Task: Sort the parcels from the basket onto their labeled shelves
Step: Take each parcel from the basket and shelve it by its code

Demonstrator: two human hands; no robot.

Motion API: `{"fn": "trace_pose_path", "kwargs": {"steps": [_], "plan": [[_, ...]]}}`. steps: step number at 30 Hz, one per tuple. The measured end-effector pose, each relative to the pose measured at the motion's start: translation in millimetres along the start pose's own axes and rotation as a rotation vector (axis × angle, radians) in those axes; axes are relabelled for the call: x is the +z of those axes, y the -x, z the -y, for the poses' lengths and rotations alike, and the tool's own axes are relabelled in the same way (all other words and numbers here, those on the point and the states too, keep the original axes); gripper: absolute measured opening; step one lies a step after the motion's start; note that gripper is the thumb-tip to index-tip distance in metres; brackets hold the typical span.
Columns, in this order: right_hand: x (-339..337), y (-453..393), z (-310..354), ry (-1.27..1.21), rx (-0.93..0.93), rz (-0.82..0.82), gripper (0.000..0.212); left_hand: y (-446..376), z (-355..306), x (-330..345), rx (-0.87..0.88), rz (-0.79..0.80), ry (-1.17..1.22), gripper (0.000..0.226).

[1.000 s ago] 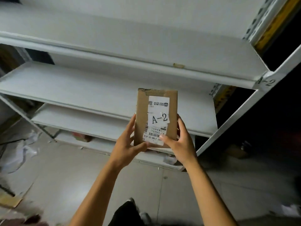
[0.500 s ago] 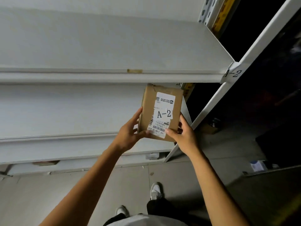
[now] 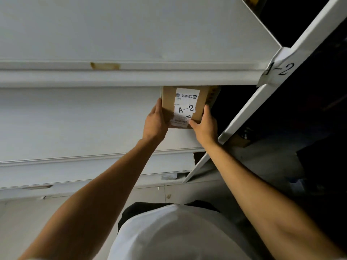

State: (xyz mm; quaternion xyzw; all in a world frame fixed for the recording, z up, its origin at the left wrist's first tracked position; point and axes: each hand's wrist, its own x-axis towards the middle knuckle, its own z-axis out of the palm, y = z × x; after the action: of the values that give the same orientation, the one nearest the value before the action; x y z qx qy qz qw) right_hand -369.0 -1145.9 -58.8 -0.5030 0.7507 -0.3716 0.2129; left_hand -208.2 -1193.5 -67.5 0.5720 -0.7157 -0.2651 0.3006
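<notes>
One left hand (image 3: 154,123) grips the left edge of one brown parcel (image 3: 169,102); one right hand (image 3: 204,126) grips its right edge, thumb on the face. The parcel carries one white "A-2" sticker (image 3: 185,109). Its far end sits beneath the front lip of one white shelf (image 3: 131,34). One "A-2" tag (image 3: 277,70) marks the upright at right.
</notes>
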Motion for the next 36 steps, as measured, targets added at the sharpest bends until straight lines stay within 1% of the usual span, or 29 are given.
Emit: {"fn": "trace_pose_path", "kwargs": {"steps": [5,7,9,12,15,17,19,20,22,24,28,31,36], "plan": [[18,-29,-18,-0.031,-0.007,0.014,0.068,-19,15,21,0.028,-0.088,-0.082,0.042],[25,-38,-27,-0.038,-0.025,-0.003,0.066,-25,23,30,0.032,-0.114,-0.117,0.044],[29,-46,-34,-0.050,-0.039,-0.024,0.059,-29,29,40,0.054,-0.122,-0.145,0.049],[33,-55,-40,-0.072,-0.011,-0.008,0.057,-34,31,52,0.059,-0.111,-0.153,0.051],[33,-58,-43,-0.070,0.018,0.036,0.066,-35,30,54,0.013,-0.059,-0.094,0.056],[31,-50,-42,-0.047,0.058,0.074,0.074,-29,28,49,-0.008,0.013,-0.042,0.057],[31,-32,-38,-0.016,0.119,0.118,0.082,-15,27,41,-0.051,0.088,-0.049,0.055],[32,-19,-35,-0.016,0.138,0.121,0.083,-6,27,36,-0.078,0.120,-0.081,0.057],[36,9,-30,-0.022,0.121,0.107,0.077,13,31,22,-0.134,0.164,-0.164,0.065],[42,33,-25,0.041,0.039,0.165,0.070,33,43,3,-0.187,0.188,-0.239,0.065],[65,59,3,0.279,-0.242,0.511,0.062,83,76,-53,-0.341,0.213,-0.410,0.068],[94,79,40,0.432,-0.462,0.698,0.059,132,100,-100,-0.484,0.190,-0.518,0.075],[148,143,101,0.520,-0.726,0.933,0.059,239,128,-171,-0.772,0.068,-0.554,0.075]]}}
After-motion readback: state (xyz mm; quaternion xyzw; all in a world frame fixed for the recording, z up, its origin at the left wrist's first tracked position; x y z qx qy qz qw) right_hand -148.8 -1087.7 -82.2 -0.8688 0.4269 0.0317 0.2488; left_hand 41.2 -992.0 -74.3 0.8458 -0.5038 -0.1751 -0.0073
